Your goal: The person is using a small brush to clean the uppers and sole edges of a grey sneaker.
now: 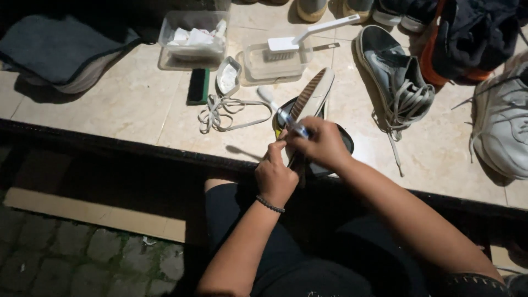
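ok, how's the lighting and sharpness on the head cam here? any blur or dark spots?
Head view: one light from above lights the tiled ledge and falls off fast, so the paving at lower left and the lap are nearly black; the toothbrush in the right hand is motion-blurred and throws a soft shadow on the tile; the left hand and the shoe it steadies are fairly sharp; the white sneaker is bright, not blown out.

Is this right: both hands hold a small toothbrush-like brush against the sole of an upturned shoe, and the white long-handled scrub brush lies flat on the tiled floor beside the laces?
One thing is wrong. The head view shows the white long-handled scrub brush resting across the clear plastic tub, not on the tiled floor. The rest holds: left hand and right hand hold the small brush at the upturned shoe.
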